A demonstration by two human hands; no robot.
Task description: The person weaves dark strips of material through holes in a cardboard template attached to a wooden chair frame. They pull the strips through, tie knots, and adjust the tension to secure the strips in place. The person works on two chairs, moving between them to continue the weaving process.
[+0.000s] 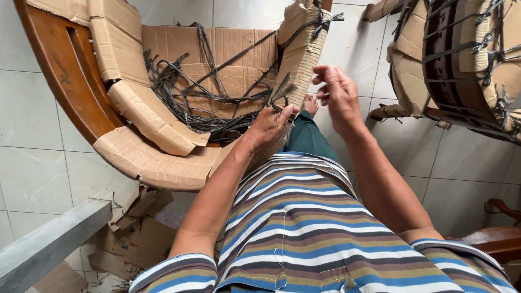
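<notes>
A wooden chair (65,70) wrapped in brown cardboard (157,157) stands in front of me, with a tangle of dark straps (201,103) lying on its seat. My left hand (269,126) rests on the cardboard-wrapped right arm (304,49) of the chair and pinches the end of a dark strap (283,91) between thumb and fingers. My right hand (336,95) hovers just to the right of it, fingers curled and pinched together near the same strap; what lies between them is too small to tell. My bare foot (310,104) shows below the hands.
A second cardboard-wrapped chair bound with dark straps (467,59) stands at the upper right. Torn cardboard scraps (135,233) lie on the white tiled floor at lower left, beside a grey beam (49,244). Dark wooden furniture (494,239) sits at the lower right.
</notes>
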